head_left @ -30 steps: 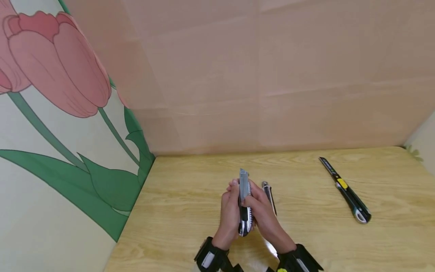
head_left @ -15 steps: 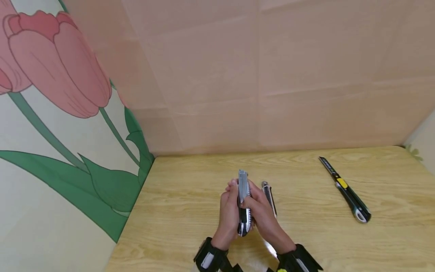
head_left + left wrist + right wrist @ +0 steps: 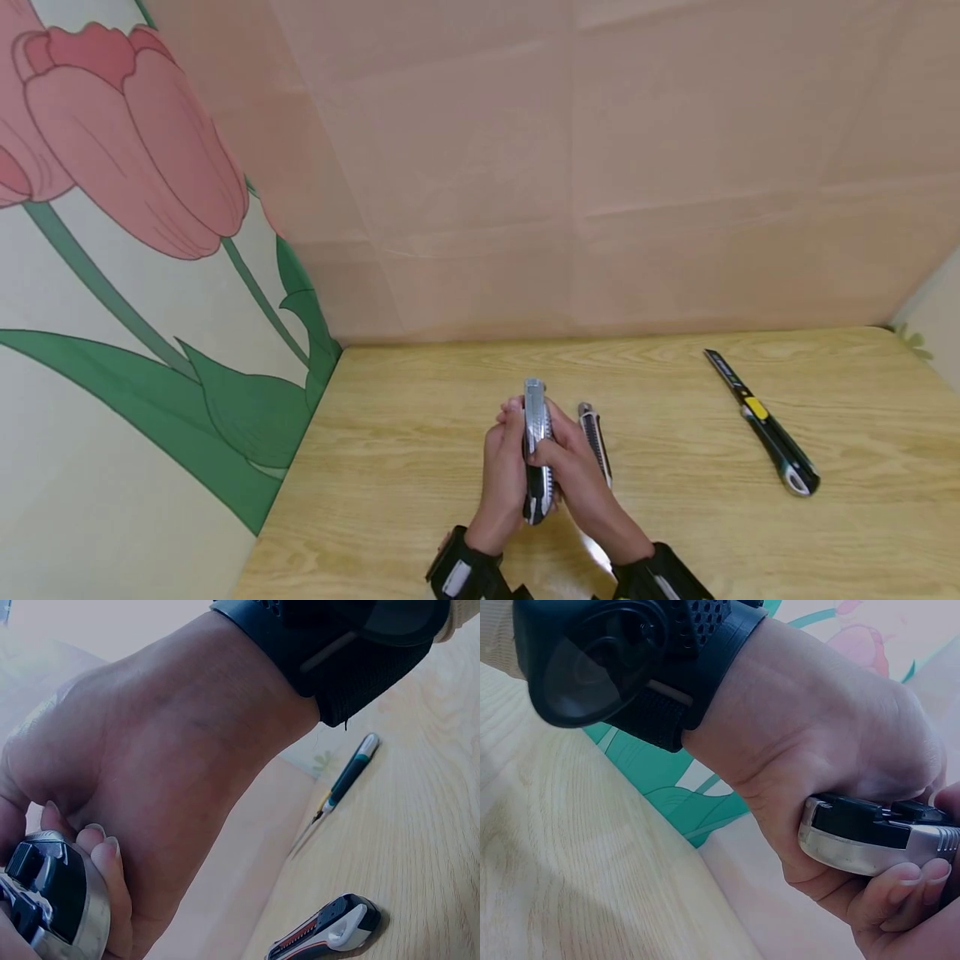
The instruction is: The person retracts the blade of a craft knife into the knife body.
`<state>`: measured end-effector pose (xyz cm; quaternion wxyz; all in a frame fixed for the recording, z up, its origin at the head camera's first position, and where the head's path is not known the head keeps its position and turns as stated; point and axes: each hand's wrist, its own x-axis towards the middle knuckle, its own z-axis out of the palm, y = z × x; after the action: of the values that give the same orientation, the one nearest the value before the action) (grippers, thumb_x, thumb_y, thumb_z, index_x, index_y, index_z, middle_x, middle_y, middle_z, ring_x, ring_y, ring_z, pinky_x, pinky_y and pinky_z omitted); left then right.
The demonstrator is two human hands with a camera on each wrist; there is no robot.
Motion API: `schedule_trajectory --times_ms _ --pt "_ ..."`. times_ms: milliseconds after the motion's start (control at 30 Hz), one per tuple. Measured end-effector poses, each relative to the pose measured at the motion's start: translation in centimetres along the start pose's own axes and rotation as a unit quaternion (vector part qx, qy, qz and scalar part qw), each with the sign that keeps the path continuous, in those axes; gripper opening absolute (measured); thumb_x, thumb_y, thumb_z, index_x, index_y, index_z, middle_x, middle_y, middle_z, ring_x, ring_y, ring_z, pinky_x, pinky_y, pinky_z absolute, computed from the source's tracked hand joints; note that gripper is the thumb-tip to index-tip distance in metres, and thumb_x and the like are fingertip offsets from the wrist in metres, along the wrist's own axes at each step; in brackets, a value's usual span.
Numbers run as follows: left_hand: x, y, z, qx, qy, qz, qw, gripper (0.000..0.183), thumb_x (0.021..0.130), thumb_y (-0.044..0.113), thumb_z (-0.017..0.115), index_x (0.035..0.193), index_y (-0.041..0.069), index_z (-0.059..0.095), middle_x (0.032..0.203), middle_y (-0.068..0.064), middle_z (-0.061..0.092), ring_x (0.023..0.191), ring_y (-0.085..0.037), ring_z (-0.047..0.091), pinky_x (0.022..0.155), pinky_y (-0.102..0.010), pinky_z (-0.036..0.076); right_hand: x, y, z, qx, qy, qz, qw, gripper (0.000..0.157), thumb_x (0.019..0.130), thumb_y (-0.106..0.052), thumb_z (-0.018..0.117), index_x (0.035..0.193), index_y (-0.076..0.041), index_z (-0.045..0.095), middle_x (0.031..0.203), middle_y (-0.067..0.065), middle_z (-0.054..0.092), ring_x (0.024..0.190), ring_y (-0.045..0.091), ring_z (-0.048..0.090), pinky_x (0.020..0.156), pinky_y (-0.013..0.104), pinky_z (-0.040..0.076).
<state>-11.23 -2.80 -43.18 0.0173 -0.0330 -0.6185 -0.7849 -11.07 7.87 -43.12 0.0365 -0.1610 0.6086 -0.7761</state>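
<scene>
In the head view, a silver and black utility knife (image 3: 536,417) is held nearly upright between both hands, its metal nose pointing away from me. My left hand (image 3: 502,475) grips its left side. From the right, my right hand (image 3: 581,471) wraps it, the thumb lying across the front of its body. The rounded black and silver butt of the knife (image 3: 855,844) shows between the fingers in the right wrist view. Partly hidden by the right hand, a second utility knife (image 3: 592,433) lies on the table; its dark body has a red stripe in the left wrist view.
A black utility knife (image 3: 780,450) with a yellow slider lies at the right on the wooden table (image 3: 390,433). A plain pinkish backdrop (image 3: 525,167) rises behind, and a tulip-printed panel (image 3: 142,158) stands along the left.
My right thumb has slid slightly down the knife toward its butt. The knife's far tip looks a little shorter. The other knives have stayed in place.
</scene>
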Motion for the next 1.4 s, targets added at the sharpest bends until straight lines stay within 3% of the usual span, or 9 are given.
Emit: schedule_trajectory --times_ms 300,567,933,1133,1400 --pt "-0.27 -0.15 -0.35 0.026 0.020 0.005 0.9994 0.061 0.111 0.049 0.039 0.090 0.001 0.069 0.076 -0.002 0.059 0.068 -0.014 0.058 0.059 -0.022 0.049 -0.27 -0.05 0.27 0.000 -0.001 0.040 0.999 0.075 0.077 0.008 0.046 0.150 -0.007 0.045 0.138 0.018 0.060 0.125 0.018 0.056 0.094 0.023 0.045" --pt "-0.25 0.07 -0.42 0.025 0.016 0.016 0.9994 0.058 0.112 0.047 0.038 0.096 0.001 0.069 0.080 -0.003 0.058 0.071 -0.014 0.057 0.061 -0.021 0.049 -0.16 -0.18 0.07 -0.002 -0.023 0.037 0.999 0.077 0.076 0.007 0.048 0.151 -0.008 0.043 0.138 0.019 0.059 0.124 0.019 0.055 0.095 0.023 0.045" --pt "-0.36 0.57 -0.53 0.028 0.024 0.016 0.9992 0.056 0.111 0.043 0.044 0.084 -0.002 0.062 0.075 -0.002 0.055 0.065 -0.012 0.055 0.057 -0.021 0.046 0.08 -0.29 -0.08 -0.014 -0.038 0.046 0.998 0.077 0.074 0.004 0.054 0.148 -0.016 0.048 0.142 0.015 0.052 0.118 0.026 0.052 0.091 0.028 0.046" --pt "0.00 0.35 -0.65 0.025 0.024 0.028 0.9990 0.054 0.111 0.040 0.046 0.088 -0.005 0.064 0.077 -0.002 0.056 0.067 -0.012 0.055 0.058 -0.021 0.046 0.09 -0.12 0.00 -0.015 -0.027 0.050 0.998 0.086 0.074 0.003 0.054 0.156 -0.019 0.039 0.156 0.011 0.041 0.131 0.029 0.039 0.093 0.025 0.041" --pt "0.28 -0.36 -0.99 0.028 0.023 0.016 0.9992 0.053 0.111 0.042 0.044 0.098 -0.004 0.068 0.080 -0.003 0.057 0.071 -0.013 0.058 0.060 -0.022 0.049 0.29 0.38 -0.35 -0.043 -0.035 0.058 0.997 0.079 0.079 0.001 0.054 0.154 -0.018 0.040 0.155 0.010 0.044 0.135 0.028 0.038 0.104 0.027 0.035"
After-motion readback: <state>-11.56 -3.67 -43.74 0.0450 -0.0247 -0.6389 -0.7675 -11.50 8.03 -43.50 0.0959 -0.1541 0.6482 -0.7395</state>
